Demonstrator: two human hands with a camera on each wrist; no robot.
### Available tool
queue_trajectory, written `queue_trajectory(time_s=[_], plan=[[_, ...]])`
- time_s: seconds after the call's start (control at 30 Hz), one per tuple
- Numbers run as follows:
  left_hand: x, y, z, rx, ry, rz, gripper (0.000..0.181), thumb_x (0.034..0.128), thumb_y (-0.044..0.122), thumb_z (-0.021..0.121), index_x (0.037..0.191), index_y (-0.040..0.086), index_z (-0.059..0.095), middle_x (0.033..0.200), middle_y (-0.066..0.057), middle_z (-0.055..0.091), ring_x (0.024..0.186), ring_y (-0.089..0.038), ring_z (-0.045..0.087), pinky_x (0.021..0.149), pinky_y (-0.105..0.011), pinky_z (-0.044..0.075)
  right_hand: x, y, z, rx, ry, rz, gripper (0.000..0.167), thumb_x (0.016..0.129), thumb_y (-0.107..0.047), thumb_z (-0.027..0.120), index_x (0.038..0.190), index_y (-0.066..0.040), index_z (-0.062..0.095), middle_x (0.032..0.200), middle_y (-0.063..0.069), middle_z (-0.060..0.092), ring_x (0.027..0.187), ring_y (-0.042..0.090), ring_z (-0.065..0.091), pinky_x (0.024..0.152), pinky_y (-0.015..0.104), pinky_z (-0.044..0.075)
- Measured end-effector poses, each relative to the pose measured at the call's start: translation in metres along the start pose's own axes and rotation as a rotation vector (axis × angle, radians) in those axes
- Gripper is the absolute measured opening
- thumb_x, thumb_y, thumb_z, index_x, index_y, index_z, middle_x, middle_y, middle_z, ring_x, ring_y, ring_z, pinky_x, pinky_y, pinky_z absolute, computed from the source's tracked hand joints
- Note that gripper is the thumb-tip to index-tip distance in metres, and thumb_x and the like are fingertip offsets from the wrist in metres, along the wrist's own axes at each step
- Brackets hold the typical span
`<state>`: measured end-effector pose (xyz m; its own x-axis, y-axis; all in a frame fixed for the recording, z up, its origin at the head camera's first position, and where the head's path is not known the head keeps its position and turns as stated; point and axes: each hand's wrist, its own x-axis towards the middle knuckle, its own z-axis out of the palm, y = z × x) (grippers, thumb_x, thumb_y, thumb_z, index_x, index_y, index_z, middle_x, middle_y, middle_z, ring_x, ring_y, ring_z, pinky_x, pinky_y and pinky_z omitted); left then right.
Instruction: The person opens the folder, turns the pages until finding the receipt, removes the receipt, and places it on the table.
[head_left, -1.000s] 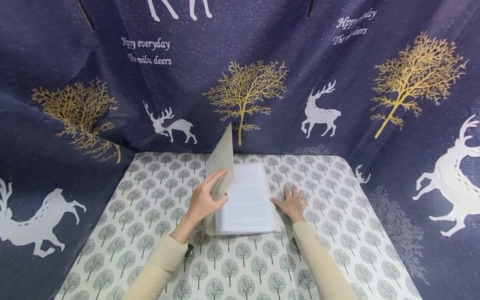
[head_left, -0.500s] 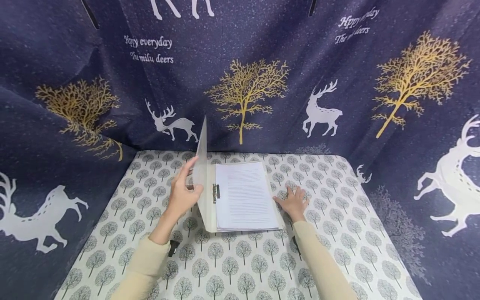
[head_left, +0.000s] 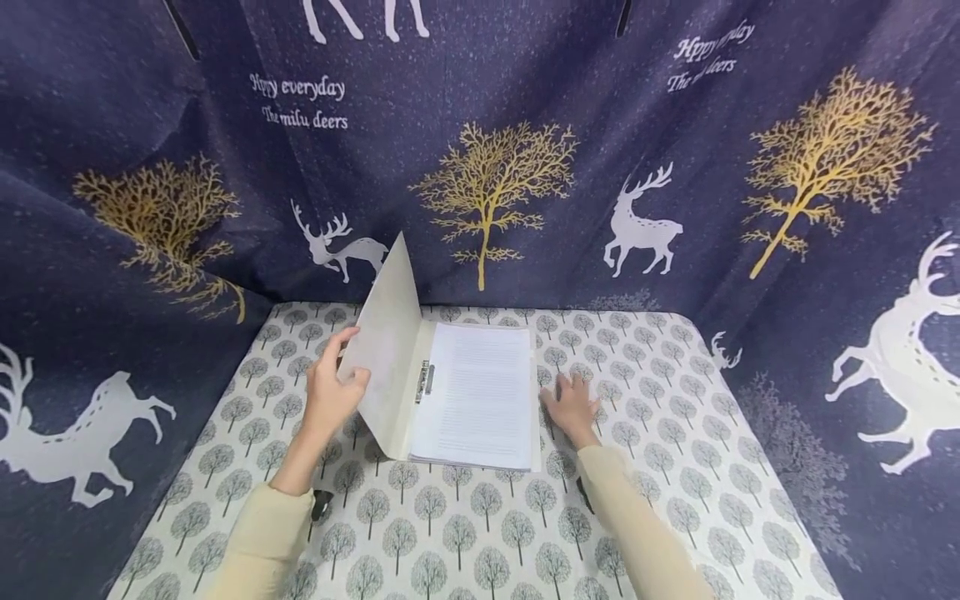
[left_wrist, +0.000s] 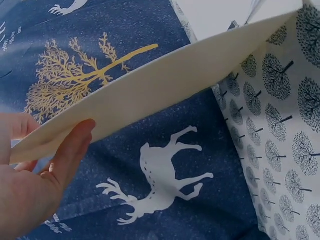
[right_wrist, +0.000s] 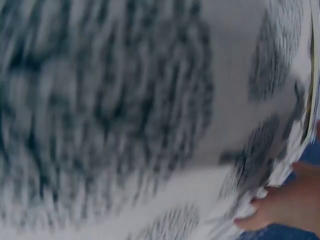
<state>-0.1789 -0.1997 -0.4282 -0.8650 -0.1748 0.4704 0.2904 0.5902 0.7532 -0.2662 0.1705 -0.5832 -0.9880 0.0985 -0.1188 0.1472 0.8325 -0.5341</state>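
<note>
A pale file folder stands part-way unfolded on the cloth-covered table in the head view, its front cover [head_left: 388,346] tilted up to the left. Inside lies a stack of printed paper [head_left: 476,396] beside a metal clip [head_left: 422,382] at the spine. My left hand [head_left: 328,392] holds the cover's outer edge. In the left wrist view, fingers and thumb of the left hand [left_wrist: 37,187] lie on both sides of the cover [left_wrist: 150,95]. Just right of the folder is my right hand [head_left: 572,410], fingers loosely bent, holding nothing; the right wrist view is blurred.
The tablecloth [head_left: 480,525] has a print of small grey trees. Behind and at both sides hangs a dark blue curtain [head_left: 525,83] with deer and golden trees, meeting the table's back edge.
My left hand has swung the cover up and over to the left, uncovering the clip. The folder has turned and shifted slightly left. My right hand has moved slightly left, its fingers less spread.
</note>
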Motion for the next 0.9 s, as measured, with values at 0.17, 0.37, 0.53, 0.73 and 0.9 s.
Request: queue_trajectory(time_s=[0.17, 0.37, 0.53, 0.73, 0.9], plan=[[0.000, 0.005, 0.003, -0.064, -0.035, -0.110, 0.063, 0.0770, -0.009, 0.054, 0.136, 0.011, 0.052, 0.132, -0.021, 0.060, 0.113, -0.038, 0.061, 0.075, -0.038, 0.051, -0.008, -0.007, 0.014, 0.014, -0.052, -0.097, 0.072, 0.095, -0.052, 0.049, 0.152, -0.011, 0.032, 0.162, 0.026, 0.010, 0.149, 0.051, -0.002, 0.112, 0.076, -0.007], [0.002, 0.015, 0.017, -0.221, -0.065, -0.137, 0.063, 0.0750, -0.013, 0.053, 0.133, 0.010, 0.055, 0.123, -0.018, 0.066, 0.096, -0.026, 0.062, 0.071, -0.018, 0.052, -0.005, -0.003, 0.016, -0.080, -0.057, -0.108, 0.081, 0.092, -0.057, 0.051, 0.155, -0.013, 0.026, 0.163, 0.023, 0.008, 0.149, 0.049, -0.004, 0.113, 0.075, -0.006], [0.002, 0.022, 0.026, -0.269, -0.036, -0.114, 0.062, 0.0748, -0.016, 0.051, 0.131, 0.009, 0.057, 0.126, -0.019, 0.065, 0.096, -0.024, 0.062, 0.068, -0.010, 0.048, 0.003, -0.001, 0.013, -0.085, -0.097, -0.117, 0.083, 0.093, -0.059, 0.051, 0.157, -0.015, 0.020, 0.164, 0.020, 0.003, 0.150, 0.047, -0.009, 0.114, 0.074, -0.009], [0.000, 0.030, 0.035, -0.271, -0.040, -0.076, 0.058, 0.0750, -0.014, 0.053, 0.130, 0.005, 0.056, 0.134, -0.018, 0.061, 0.120, -0.032, 0.060, 0.094, -0.030, 0.054, 0.008, 0.003, 0.003, -0.076, -0.078, -0.108, 0.078, 0.093, -0.054, 0.053, 0.155, -0.015, 0.026, 0.163, 0.025, 0.003, 0.148, 0.051, -0.006, 0.112, 0.075, -0.009], [-0.006, 0.032, 0.037, -0.317, 0.002, -0.030, 0.056, 0.0737, -0.017, 0.054, 0.127, -0.002, 0.056, 0.135, -0.021, 0.058, 0.131, -0.035, 0.051, 0.113, -0.045, 0.041, 0.011, 0.011, -0.007, -0.048, -0.060, -0.057, 0.082, 0.090, -0.053, 0.059, 0.154, -0.012, 0.028, 0.161, 0.029, 0.001, 0.148, 0.050, -0.009, 0.113, 0.074, -0.008]])
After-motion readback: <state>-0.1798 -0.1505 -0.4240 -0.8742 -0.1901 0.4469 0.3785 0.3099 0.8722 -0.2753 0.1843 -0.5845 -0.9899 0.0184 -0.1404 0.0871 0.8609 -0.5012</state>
